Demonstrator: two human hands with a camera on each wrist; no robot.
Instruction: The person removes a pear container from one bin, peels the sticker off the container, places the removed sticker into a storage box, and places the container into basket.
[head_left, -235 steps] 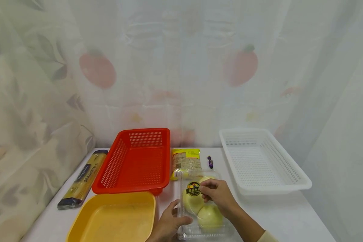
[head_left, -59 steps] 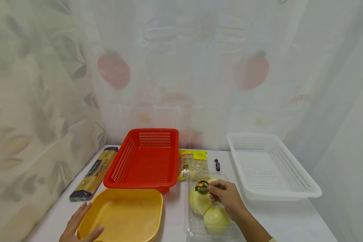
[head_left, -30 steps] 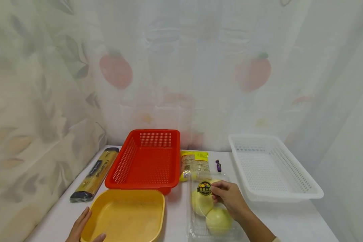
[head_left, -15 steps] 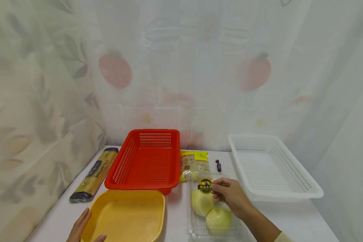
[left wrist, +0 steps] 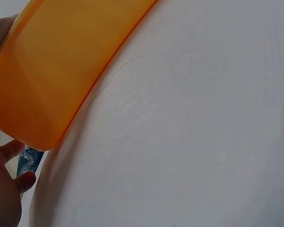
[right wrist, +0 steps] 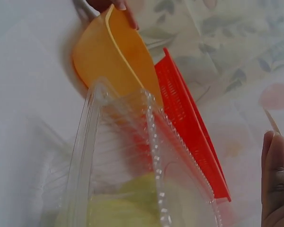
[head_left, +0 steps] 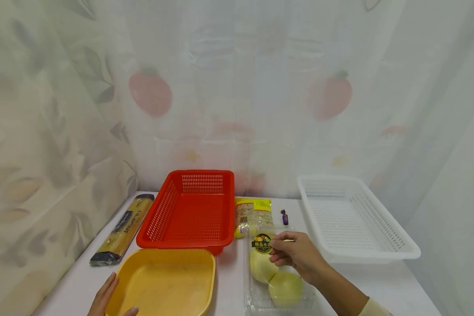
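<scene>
A: How are the hands placed?

B: The right hand (head_left: pixel 302 259) pinches the dark label (head_left: pixel 262 243) between thumb and forefinger at its right edge. It hangs above the clear container (head_left: pixel 256 303), which holds at least 2 pale green fruits (head_left: pixel 285 287) on the near part of the counter (head_left: pixel 230 281). The left hand (head_left: pixel 102 298) lies loosely spread at the yellow basin (head_left: pixel 166 281)'s left side, gripping nothing that I can make out.

A: How would you handle the label?

B: Light pinch, edge only, so it doesn't crease. It may be sticky, so I'd keep it clear of the container while moving it, and not push the basin.

A: What's different?

B: Since 0.5 s ago, the label and right hand have shifted slightly left. At 7.8 s ago, the left hand was at the container.
</scene>
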